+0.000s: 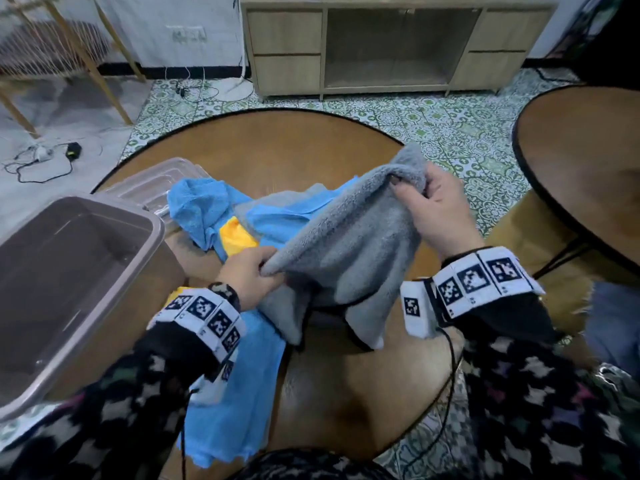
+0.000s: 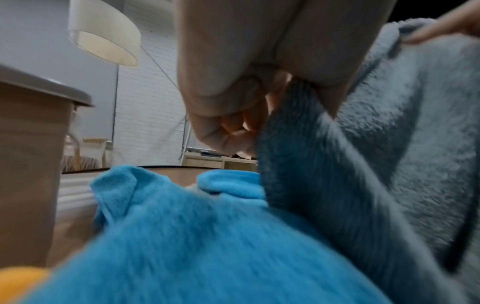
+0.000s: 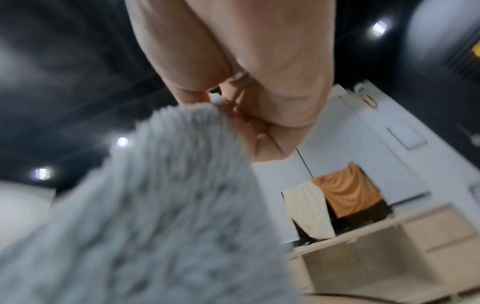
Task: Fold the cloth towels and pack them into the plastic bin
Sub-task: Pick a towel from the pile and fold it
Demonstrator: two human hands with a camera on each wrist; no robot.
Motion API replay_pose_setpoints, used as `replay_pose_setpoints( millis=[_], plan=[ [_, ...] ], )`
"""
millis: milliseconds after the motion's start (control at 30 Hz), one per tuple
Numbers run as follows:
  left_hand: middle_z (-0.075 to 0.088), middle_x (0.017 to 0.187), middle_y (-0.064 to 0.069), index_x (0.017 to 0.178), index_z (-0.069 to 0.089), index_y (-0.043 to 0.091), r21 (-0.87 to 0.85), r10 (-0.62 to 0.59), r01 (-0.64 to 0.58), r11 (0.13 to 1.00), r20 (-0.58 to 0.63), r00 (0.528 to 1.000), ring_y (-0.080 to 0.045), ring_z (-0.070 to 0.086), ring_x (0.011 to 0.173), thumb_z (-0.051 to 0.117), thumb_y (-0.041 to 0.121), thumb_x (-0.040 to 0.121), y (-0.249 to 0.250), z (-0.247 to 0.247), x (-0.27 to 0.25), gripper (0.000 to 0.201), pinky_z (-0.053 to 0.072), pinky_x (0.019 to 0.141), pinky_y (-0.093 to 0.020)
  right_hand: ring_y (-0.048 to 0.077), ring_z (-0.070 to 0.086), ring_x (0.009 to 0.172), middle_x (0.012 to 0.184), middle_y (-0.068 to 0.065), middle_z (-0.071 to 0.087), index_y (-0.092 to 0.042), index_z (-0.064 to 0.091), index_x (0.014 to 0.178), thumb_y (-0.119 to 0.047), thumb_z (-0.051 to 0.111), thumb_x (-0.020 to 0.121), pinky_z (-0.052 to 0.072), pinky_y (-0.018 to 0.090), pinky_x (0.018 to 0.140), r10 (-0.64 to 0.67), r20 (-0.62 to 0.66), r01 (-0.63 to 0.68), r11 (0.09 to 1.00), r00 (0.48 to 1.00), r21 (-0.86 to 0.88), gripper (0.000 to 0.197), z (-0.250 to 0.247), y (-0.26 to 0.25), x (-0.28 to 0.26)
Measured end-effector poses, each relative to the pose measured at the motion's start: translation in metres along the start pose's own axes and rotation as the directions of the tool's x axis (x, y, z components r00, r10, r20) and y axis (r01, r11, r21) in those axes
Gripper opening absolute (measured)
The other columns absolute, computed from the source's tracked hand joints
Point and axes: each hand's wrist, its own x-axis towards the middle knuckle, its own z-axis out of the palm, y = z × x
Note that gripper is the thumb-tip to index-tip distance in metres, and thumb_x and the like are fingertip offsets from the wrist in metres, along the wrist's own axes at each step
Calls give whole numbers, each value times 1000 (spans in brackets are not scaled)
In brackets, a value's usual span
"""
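A fluffy grey towel (image 1: 349,244) hangs stretched between my two hands above the round wooden table (image 1: 277,147). My left hand (image 1: 256,271) pinches its near corner (image 2: 293,98). My right hand (image 1: 429,202) grips the far corner, lifted higher; the right wrist view shows that grey towel (image 3: 166,205) bunched under the fingers. Beneath it lie blue towels (image 1: 204,206), one of them (image 1: 239,393) draped over the near table edge, and a yellow cloth (image 1: 237,239) peeks out between them. The brown plastic bin (image 1: 152,230) stands on the left with nothing visible inside.
The bin's clear lid (image 1: 162,181) lies behind the bin on the table. A second round table (image 1: 581,161) stands to the right, with a wooden cabinet (image 1: 398,43) beyond on the patterned floor. Cables (image 1: 45,161) lie on the floor at far left.
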Motion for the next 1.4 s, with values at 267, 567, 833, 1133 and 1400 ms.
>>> replay_pose_setpoints(
  millis=[267,567,833,1133,1400],
  plan=[
    [50,74,-3,80,51,21,-67,-36,-15,998,-693,720,-23,51,71,58,21,80,33,-100,62,7,40,66,-30,15,65,86,96,3,62,-22,51,90,-7,48,95,58,35,72,148,-516,136,871,844,472,16,-27,-12,32],
    [61,97,-19,101,57,9,-558,69,-353,751,-466,882,-29,55,93,61,13,75,10,-118,25,27,47,80,-46,-3,63,70,69,-18,70,-19,61,82,-34,68,75,51,20,67,122,-413,46,927,903,372,18,-32,47,-13],
    [72,89,-4,100,62,-2,-600,-27,184,778,261,965,-1,67,70,77,10,66,-38,-72,-31,39,50,64,-6,7,68,76,79,-4,74,-9,66,90,-61,88,22,55,25,68,452,314,-514,845,835,151,87,-33,141,-78],
    [73,80,2,97,63,13,-778,-177,250,577,180,968,-15,67,72,74,13,64,-46,-56,18,34,57,58,-26,17,67,87,84,-3,74,-12,67,97,-63,87,14,53,32,82,604,124,-591,680,787,435,99,-3,159,-47],
    [66,85,-10,92,64,-1,-336,-329,418,844,289,899,-14,63,76,65,9,84,-87,-20,26,12,51,69,-20,20,55,113,117,2,59,-11,49,122,-4,69,77,45,32,97,688,369,-535,722,625,-438,50,2,161,-65]
  ],
)
